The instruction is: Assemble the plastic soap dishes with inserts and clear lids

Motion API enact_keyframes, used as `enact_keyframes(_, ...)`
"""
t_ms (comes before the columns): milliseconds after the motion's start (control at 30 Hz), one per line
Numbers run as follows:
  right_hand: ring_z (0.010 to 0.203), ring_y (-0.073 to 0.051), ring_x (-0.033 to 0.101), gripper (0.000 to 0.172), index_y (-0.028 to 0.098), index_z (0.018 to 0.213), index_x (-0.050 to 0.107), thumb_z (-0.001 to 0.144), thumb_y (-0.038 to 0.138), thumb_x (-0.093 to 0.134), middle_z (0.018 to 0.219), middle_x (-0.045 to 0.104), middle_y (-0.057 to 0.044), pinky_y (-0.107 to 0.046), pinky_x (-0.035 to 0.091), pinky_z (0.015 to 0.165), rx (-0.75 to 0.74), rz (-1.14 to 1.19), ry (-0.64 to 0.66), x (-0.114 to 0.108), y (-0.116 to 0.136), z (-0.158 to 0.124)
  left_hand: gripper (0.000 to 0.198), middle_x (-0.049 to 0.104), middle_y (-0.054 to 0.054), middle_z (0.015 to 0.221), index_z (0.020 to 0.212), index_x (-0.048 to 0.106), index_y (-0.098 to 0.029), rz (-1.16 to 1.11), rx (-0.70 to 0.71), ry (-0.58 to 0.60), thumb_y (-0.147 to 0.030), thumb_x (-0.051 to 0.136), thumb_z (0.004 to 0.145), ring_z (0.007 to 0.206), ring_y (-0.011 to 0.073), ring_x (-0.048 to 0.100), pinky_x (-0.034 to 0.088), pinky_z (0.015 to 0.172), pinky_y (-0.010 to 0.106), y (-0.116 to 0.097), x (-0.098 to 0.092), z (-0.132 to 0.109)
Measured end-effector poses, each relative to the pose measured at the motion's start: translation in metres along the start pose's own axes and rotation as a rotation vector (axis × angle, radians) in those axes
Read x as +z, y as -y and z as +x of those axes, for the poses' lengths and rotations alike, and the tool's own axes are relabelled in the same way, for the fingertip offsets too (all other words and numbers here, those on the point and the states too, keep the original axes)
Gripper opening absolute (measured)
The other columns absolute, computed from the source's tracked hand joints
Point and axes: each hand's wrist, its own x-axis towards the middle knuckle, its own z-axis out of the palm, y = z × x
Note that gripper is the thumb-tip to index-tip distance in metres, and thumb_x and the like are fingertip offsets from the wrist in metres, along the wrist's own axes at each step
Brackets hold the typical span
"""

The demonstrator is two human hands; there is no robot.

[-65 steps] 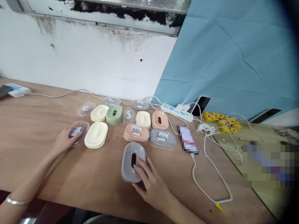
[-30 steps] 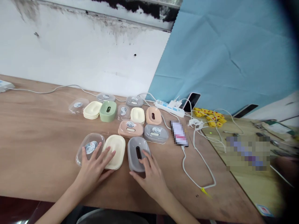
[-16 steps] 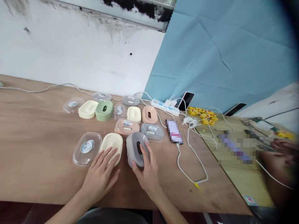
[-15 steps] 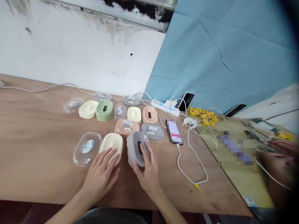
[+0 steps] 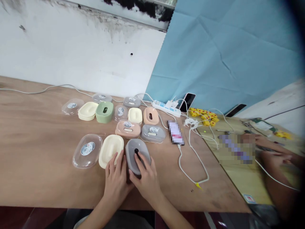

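A grey oval plastic box (image 5: 133, 147) with a dark slot in its top sits on the table before me. My right hand (image 5: 145, 178) is on it, thumb at the near left edge and fingers over the top by the slot. Just left of the box, my left hand (image 5: 117, 178) has its fingers stretched out, tips over the near edge of a cream oval tray (image 5: 107, 147); its thumb is partly hidden. Beyond the tray lies a clear plastic cover (image 5: 94, 156) with a round label.
Behind are a green box (image 5: 104, 117), a cream stack (image 5: 86, 112), peach and grey boxes and clear covers. A power strip (image 5: 166, 108), a charging phone (image 5: 175, 133) and white cables lie to the right. Another person's hands (image 5: 274, 157) are at the adjoining table.
The grey box has gone from tilted to lying flatter, with my right hand still on it. My left hand has shifted right, from over the cream tray towards the box.
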Motion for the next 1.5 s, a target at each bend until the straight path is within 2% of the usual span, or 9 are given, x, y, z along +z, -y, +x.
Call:
enact_keyframes(167, 0.114, -0.041, 0.051, 0.049, 0.006, 0.124, 0.059, 0.084, 0.034, 0.056, 0.126, 0.06, -0.017, -0.057, 0.047, 0.089, -0.021, -0.098, 0.023, 0.002, 0.004, -0.004, 0.049, 0.044, 0.013, 0.144, 0.127, 0.057, -0.011, 0.045, -0.028, 0.034, -0.021, 0.052, 0.079, 0.133, 0.0395, 0.031, 0.021, 0.105, 0.053, -0.003, -0.001, 0.001)
enact_keyframes(367, 0.107, -0.035, 0.057, 0.046, 0.012, 0.123, 0.06, 0.089, 0.039, 0.049, 0.122, 0.063, -0.015, -0.051, 0.049, 0.088, 0.083, -0.005, 0.008, -0.003, 0.001, 0.001, 0.051, 0.039, 0.019, 0.146, 0.124, 0.058, -0.009, 0.041, 0.006, 0.044, -0.038, 0.055, 0.082, 0.137, 0.0413, 0.024, 0.009, 0.109, 0.058, -0.003, 0.005, -0.001)
enact_keyframes(567, 0.122, -0.032, 0.049, 0.047, 0.019, 0.135, 0.047, 0.091, 0.038, 0.046, 0.136, 0.047, -0.016, -0.051, 0.044, 0.097, 0.16, 0.165, -0.166, -0.023, -0.005, 0.011, 0.065, 0.036, 0.022, 0.146, 0.126, 0.053, -0.009, 0.047, 0.091, 0.01, -0.053, 0.059, 0.078, 0.137, 0.0424, 0.024, 0.011, 0.109, 0.058, 0.002, -0.004, -0.005)
enact_keyframes(767, 0.131, -0.03, 0.041, 0.052, 0.02, 0.141, 0.031, 0.094, 0.043, 0.036, 0.142, 0.038, -0.016, -0.049, 0.046, 0.098, 0.306, 0.587, -0.301, -0.022, -0.004, 0.012, 0.053, 0.043, 0.021, 0.141, 0.129, 0.046, -0.016, 0.1, -0.08, -0.103, -0.042, 0.055, 0.084, 0.134, 0.0418, 0.027, 0.022, 0.104, 0.061, 0.046, -0.03, 0.002)
enact_keyframes(867, 0.131, -0.029, 0.042, 0.057, 0.018, 0.143, 0.024, 0.094, 0.045, 0.033, 0.142, 0.039, -0.018, -0.045, 0.048, 0.095, 0.33, 0.692, -0.269, -0.014, 0.001, 0.01, 0.046, 0.047, 0.02, 0.136, 0.124, 0.049, -0.017, 0.047, -0.025, -0.117, -0.037, 0.058, 0.084, 0.13, 0.0414, 0.033, 0.027, 0.101, 0.06, 0.056, -0.038, 0.001)
enact_keyframes(1033, 0.135, -0.036, 0.032, 0.065, 0.017, 0.138, 0.032, 0.085, 0.05, 0.051, 0.143, 0.031, -0.019, -0.055, 0.039, 0.102, 0.222, 0.459, -0.286, -0.02, 0.008, 0.011, 0.039, 0.055, 0.012, 0.122, 0.127, 0.044, -0.02, -0.381, 0.037, 0.022, -0.025, 0.051, 0.089, 0.115, 0.0235, 0.051, 0.045, 0.094, 0.038, 0.042, -0.047, -0.006)
enact_keyframes(1200, 0.128, -0.035, 0.042, 0.057, 0.019, 0.133, 0.039, 0.081, 0.033, 0.059, 0.139, 0.035, -0.018, -0.053, 0.046, 0.096, 0.178, 0.285, -0.199, -0.034, 0.004, -0.001, 0.021, 0.061, 0.008, 0.109, 0.109, 0.055, -0.023, -0.389, 0.021, -0.064, -0.018, 0.05, 0.089, 0.105, 0.0221, 0.056, 0.045, 0.091, 0.038, 0.043, -0.042, -0.008)
enact_keyframes(1300, 0.127, -0.037, 0.044, 0.059, 0.017, 0.134, 0.04, 0.079, 0.03, 0.057, 0.138, 0.036, -0.02, -0.051, 0.05, 0.093, 0.02, 0.274, -0.194, -0.036, -0.004, -0.027, 0.02, 0.062, 0.007, 0.107, 0.108, 0.057, -0.023, -0.413, -0.019, -0.065, -0.019, 0.051, 0.089, 0.103, 0.022, 0.058, 0.047, 0.092, 0.039, 0.05, -0.041, -0.012)
enact_keyframes(1500, 0.128, -0.036, 0.046, 0.079, 0.018, 0.133, 0.038, 0.069, 0.055, 0.066, 0.147, 0.026, -0.02, -0.042, 0.051, 0.092, -0.382, 0.411, 0.076, -0.037, -0.012, -0.056, 0.042, 0.054, 0.009, 0.133, 0.134, 0.041, -0.026, -0.91, -0.129, 0.297, -0.039, 0.042, 0.094, 0.117, 0.0264, 0.056, 0.053, 0.093, 0.039, 0.062, -0.06, -0.022)
